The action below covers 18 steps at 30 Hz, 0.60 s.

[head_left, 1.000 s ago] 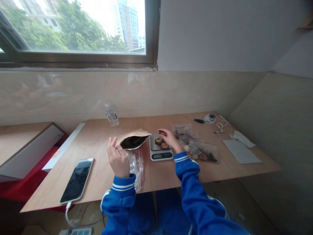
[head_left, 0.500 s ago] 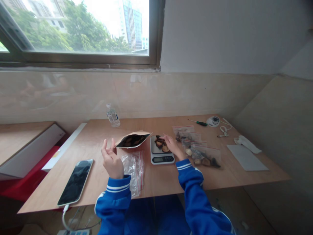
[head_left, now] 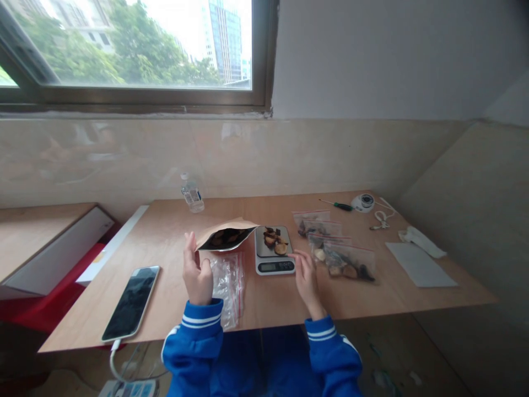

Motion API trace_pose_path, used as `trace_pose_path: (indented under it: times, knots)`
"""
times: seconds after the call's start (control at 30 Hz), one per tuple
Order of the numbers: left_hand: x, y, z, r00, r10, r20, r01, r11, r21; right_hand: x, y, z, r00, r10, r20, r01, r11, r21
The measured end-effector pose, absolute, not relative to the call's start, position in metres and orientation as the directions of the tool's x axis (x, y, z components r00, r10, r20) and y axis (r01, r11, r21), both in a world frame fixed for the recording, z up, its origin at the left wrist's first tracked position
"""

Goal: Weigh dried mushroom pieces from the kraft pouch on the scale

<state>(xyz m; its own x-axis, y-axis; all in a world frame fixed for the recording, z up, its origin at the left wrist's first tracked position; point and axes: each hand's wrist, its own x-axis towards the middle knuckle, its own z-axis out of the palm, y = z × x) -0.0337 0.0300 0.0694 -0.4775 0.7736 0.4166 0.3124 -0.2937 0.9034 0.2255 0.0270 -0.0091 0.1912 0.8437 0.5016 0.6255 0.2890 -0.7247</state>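
Left hand (head_left: 197, 275): upright, fingers curled loosely, touching paper pouch (head_left: 225, 235).
Right hand (head_left: 306, 277): fingers spread, empty, beside scale (head_left: 273, 251).

Head camera looks forward and down at the table (head_left: 372, 298) nearby.

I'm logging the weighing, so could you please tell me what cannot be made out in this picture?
- Scale: its display is too small to read in the head view.
- Brown pouch: what lies deeper inside is hidden by its paper wall.
- Water bottle: label too small to read.
- Left hand: its fingertips hide any contact with the pouch edge.
- Power strip: cut off by the bottom edge.
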Motion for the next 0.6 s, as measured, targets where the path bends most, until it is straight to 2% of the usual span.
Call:
trace_pose_path:
  times: [0.1, 0.2, 0.33, 0.43, 0.5, 0.6]
  knots:
    - [-0.034, 0.025, 0.074, -0.389, 0.784, 0.483, 0.394, -0.333, 0.857, 0.238, 0.022, 0.0, 0.214, 0.818, 0.535, 0.644, 0.293, -0.706]
    - [-0.032, 0.021, 0.079, -0.315, 0.797, 0.516, 0.436, -0.362, 0.824, 0.235, 0.015, 0.022, 0.157, 0.798, 0.582, 0.665, 0.35, -0.66]
    - [-0.028, 0.021, 0.075, -0.294, 0.82, 0.491, 0.552, -0.274, 0.788, 0.195, 0.0, 0.063, -0.002, 0.778, 0.629, 0.575, 0.515, -0.635]
    - [-0.027, 0.022, 0.067, -0.282, 0.818, 0.501, 0.625, -0.24, 0.743, 0.15, -0.006, 0.086, -0.208, 0.744, 0.634, 0.509, 0.636, -0.58]
    - [-0.027, 0.021, 0.064, -0.288, 0.814, 0.505, 0.642, -0.228, 0.732, 0.124, -0.004, 0.094, -0.353, 0.758, 0.549, 0.558, 0.641, -0.526]
    - [-0.029, 0.018, 0.062, -0.309, 0.813, 0.493, 0.651, -0.197, 0.733, 0.097, 0.011, 0.1, -0.483, 0.831, 0.275, 0.719, 0.556, -0.417]
